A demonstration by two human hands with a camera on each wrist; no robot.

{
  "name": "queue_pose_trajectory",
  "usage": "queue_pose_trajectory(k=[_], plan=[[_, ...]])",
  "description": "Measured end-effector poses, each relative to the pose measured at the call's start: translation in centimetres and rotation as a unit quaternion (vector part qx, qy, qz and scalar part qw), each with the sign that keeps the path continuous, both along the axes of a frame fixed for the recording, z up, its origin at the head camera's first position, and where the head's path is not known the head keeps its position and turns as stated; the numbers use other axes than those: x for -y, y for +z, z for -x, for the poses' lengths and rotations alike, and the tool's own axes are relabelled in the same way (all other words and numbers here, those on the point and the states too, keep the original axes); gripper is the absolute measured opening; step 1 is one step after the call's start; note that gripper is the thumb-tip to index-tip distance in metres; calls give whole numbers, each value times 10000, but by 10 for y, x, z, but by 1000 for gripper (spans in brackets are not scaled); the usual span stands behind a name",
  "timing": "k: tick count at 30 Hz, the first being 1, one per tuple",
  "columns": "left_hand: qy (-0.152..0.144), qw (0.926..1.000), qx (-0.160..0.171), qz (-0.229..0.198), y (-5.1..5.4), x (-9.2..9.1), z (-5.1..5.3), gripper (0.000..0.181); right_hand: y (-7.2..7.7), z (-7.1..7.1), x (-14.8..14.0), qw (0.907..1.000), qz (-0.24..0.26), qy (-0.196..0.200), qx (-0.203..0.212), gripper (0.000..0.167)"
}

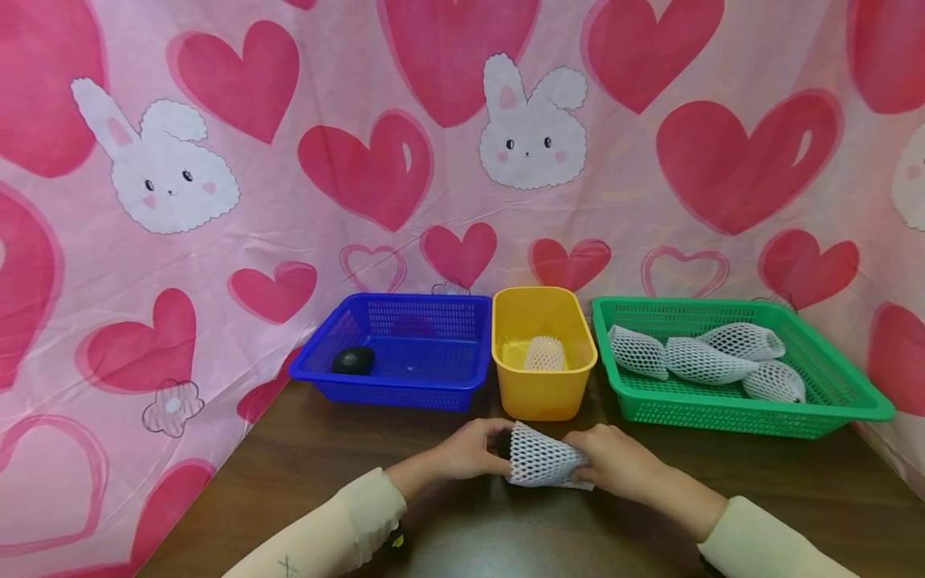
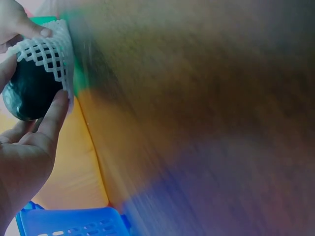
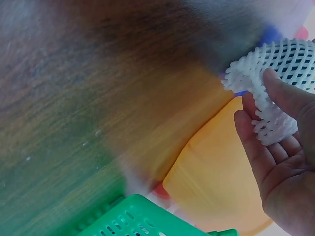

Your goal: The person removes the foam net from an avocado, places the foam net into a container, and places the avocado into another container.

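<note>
Between both hands, above the table, is a dark, smooth, rounded fruit (image 2: 32, 91) partly covered by a white foam net sleeve (image 1: 545, 457). My left hand (image 1: 473, 449) grips the fruit's bare end, its thumb and fingers on opposite sides at the sleeve's rim. On the other side, my right hand (image 1: 614, 461) pinches the loose end of the sleeve between thumb and fingers. The sleeve's gathered open end (image 3: 261, 96) shows in the right wrist view. The fruit's far end is hidden inside the net.
Behind the hands stand a blue basket (image 1: 405, 393) with one dark fruit (image 1: 353, 360), a yellow bin (image 1: 545, 397) holding foam netting (image 1: 544, 354), and a green basket (image 1: 723, 417) with several net-wrapped pieces (image 1: 704, 361). A heart-patterned cloth (image 1: 448, 201) hangs behind the wooden table (image 1: 462, 530).
</note>
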State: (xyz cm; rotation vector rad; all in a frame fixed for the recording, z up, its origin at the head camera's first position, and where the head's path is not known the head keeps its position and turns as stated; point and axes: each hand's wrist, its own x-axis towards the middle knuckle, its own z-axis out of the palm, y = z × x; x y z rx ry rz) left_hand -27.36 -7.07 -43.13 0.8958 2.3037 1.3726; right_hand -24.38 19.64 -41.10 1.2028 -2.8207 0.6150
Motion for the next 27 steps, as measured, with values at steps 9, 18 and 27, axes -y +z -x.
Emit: queue_pose_trajectory(k=[9,18,27], plan=[[162,9994,-69,295,5,5,1,58,1,0,-2,9999,32,-87,-110,20],[200,9998,49,77,8,7,0,54,2,1,-8,9997,-10,-197,-153,20],[359,9992,191,-1,9,12,0,51,8,0,-12,9990,-159,-361,-190,19]])
